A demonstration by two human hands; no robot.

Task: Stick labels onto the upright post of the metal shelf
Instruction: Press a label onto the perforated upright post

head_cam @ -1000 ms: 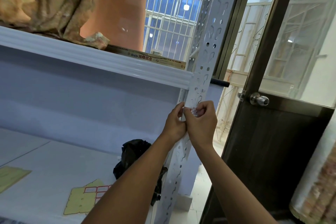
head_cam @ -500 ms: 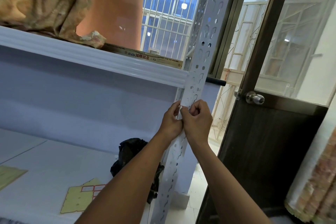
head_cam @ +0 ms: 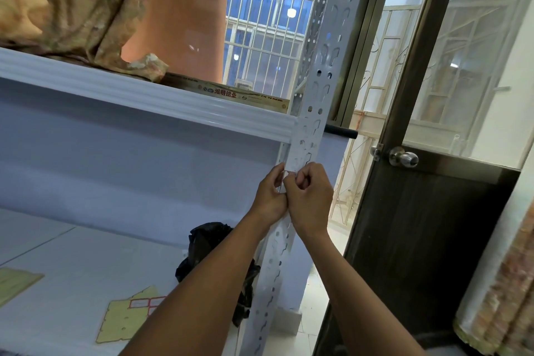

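Left hand (head_cam: 270, 196), right hand (head_cam: 310, 199): fingers curled, both pinching small label (head_cam: 289, 173) against post (head_cam: 318, 95) just below shelf edge (head_cam: 173, 101). I judge risks: label bridges slots (head_cam: 334, 53), creases, sticks crooked, or clings to fingertips on release.

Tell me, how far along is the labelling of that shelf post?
Done: most of the yellow sheet looks stripped, though stuck labels on the post are hard to see. In hand: the left hand and right hand pinch a small white label against the post. Left: a few red-bordered labels remain on the sheet.
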